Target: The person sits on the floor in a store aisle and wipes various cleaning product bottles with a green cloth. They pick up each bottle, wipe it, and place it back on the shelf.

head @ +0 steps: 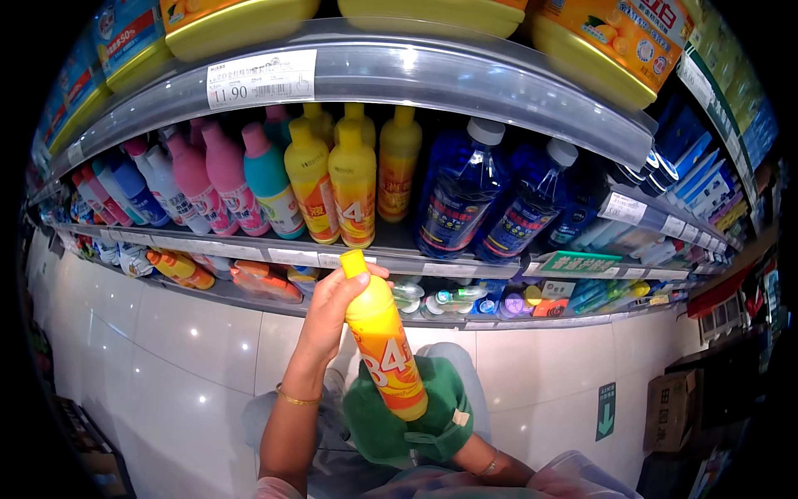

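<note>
My left hand (340,296), with a gold bracelet on its wrist, grips a yellow plastic bottle (386,349) by the neck and shoulder. It bears an orange label with writing and tilts, its capped top toward the shelf. Under its lower half is a green cloth mitt (374,399) with a small tag on its loop. My right hand is inside that mitt; its fingers are hidden. The bottle's base lies over the mitt, apparently against it. Similar yellow bottles (353,193) stand upright on the shelf just ahead.
Pink bottles (224,181), a teal bottle (268,181) and large blue bottles (461,193) flank the yellow ones. A clear-fronted shelf edge (405,72) with price tags overhangs them. Smaller goods fill the lower shelf (249,280). A cardboard box (670,411) stands on the tiled floor (536,399) at right.
</note>
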A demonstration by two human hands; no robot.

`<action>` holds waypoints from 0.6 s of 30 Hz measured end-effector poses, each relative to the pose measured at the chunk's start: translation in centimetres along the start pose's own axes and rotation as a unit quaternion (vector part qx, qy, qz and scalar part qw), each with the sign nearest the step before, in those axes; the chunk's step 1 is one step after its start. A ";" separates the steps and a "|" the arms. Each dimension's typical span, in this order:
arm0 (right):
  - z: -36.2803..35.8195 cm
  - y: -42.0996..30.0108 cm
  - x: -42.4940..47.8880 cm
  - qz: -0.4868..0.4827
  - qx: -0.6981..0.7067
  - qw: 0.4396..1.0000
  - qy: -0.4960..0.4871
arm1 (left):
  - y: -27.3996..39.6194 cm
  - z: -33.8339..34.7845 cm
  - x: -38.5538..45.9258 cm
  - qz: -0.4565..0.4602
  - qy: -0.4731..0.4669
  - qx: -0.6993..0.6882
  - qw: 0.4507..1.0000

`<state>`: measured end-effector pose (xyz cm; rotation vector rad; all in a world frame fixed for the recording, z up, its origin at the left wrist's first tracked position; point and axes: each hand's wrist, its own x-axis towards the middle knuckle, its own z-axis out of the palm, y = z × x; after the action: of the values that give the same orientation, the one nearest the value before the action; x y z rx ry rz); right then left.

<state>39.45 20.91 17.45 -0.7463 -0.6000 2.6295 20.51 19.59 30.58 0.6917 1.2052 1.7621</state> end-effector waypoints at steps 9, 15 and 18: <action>-0.7 -1.8 -0.5 -0.037 -0.017 0.999 -0.002 | 1.3 0.7 -0.5 0.023 -0.001 0.038 0.999; -0.8 -2.3 -0.5 -0.042 -0.017 0.999 -0.012 | 1.7 1.2 -0.9 0.061 -0.011 -0.004 0.998; -0.9 -2.1 -1.1 -0.037 -0.013 0.999 -0.023 | 2.0 1.6 -1.4 0.102 -0.010 -0.018 0.995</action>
<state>41.20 22.48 18.22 -0.6600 -0.6640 2.5825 21.76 18.79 33.08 0.8337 1.1186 1.9353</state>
